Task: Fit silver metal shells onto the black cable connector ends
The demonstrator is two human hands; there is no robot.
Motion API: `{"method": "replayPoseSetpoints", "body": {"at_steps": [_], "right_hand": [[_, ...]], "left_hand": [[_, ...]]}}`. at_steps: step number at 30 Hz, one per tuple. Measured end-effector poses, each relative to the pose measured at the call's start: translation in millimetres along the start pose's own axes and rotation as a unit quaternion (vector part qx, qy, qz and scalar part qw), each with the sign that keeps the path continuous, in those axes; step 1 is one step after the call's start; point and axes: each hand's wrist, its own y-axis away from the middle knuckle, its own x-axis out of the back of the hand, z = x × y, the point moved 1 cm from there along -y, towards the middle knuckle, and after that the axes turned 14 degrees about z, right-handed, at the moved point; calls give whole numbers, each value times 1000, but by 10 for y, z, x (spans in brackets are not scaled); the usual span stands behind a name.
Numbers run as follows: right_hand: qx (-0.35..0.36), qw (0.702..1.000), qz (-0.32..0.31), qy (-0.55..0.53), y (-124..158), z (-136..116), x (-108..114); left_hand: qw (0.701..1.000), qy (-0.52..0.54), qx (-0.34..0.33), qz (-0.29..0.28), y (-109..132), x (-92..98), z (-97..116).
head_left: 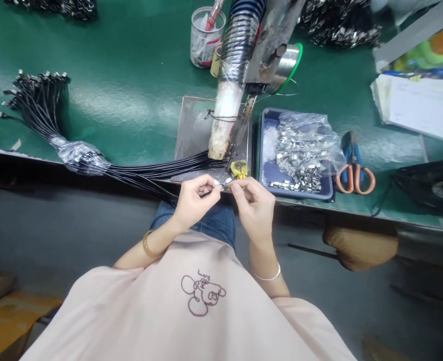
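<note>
At the table's front edge my left hand (195, 199) is closed in a pinch on the end of a black cable. Close beside it, thumb and forefinger of my right hand (256, 206) pinch a small silvery metal piece, probably a connector, that meets the cable end; its details are too small to make out. A bundle of black cables (142, 172), wrapped in clear plastic (83, 156), runs from the left toward my hands. Just above my fingertips lies a small yellow item (239, 169). A blue tray (265, 170) to the right holds many small metal connector shells (304, 178).
A foil-wrapped hose (229, 103) and a soldering stand with a solder spool (287, 67) hang over a grey board (191, 125). Orange-handled pliers (355, 175) lie right of the tray. Farther back are a clear cup (205, 42), papers (424, 105) and more cable bundles (341, 22).
</note>
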Motion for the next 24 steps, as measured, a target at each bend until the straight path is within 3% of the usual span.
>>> {"method": "replayPoseSetpoints", "body": {"at_steps": [12,18,21,24], "right_hand": [[21,1000,-15,8,-21,10,20],[80,995,-12,52,-14,-34,12],[112,991,1,67,-15,-42,28],[91,994,15,55,-48,-26,70]], "left_hand": [[995,-76,-65,4,22,-8,31],[986,-98,-138,7,29,-10,26],[984,-100,-146,-15,23,6,31],[987,-85,-127,-50,9,39,59]]}}
